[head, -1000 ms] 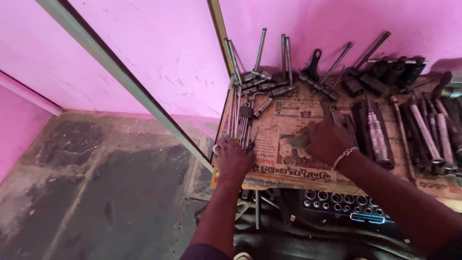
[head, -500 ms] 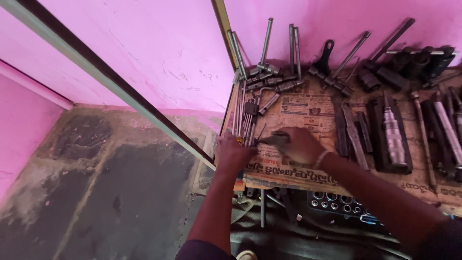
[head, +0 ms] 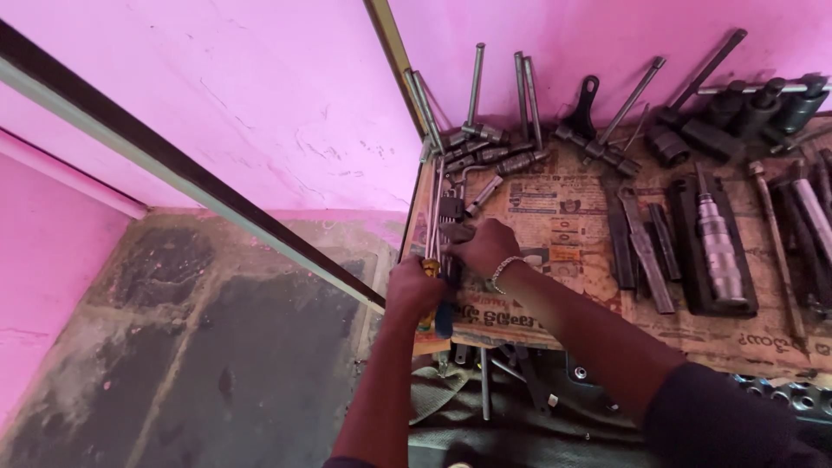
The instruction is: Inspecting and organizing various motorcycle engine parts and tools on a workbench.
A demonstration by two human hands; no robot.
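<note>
My left hand (head: pixel 414 288) is closed around a bundle of long thin metal rods and screwdrivers (head: pixel 432 217) at the left edge of a newspaper-covered shelf (head: pixel 555 217); a yellow and blue handle (head: pixel 440 319) sticks out below the fist. My right hand (head: pixel 484 247), with a metal bracelet on its wrist, has crossed over to the same bundle and grips a dark tool (head: pixel 457 232) beside it. Both hands touch the bundle and sit side by side.
T-handle socket wrenches (head: pixel 485 130) lean against the pink wall. Flat files (head: pixel 643 247), a ribbed chrome tool (head: pixel 718 238) and dark sockets (head: pixel 737 108) lie to the right. A socket tray (head: pixel 793 394) and loose rods (head: pixel 485 381) sit below. Bare concrete floor (head: pixel 191 347) lies left.
My right hand has moved left from the middle of the newspaper to the rod bundle beside my left hand, carrying a dark tool. My left hand has stayed on the bundle.
</note>
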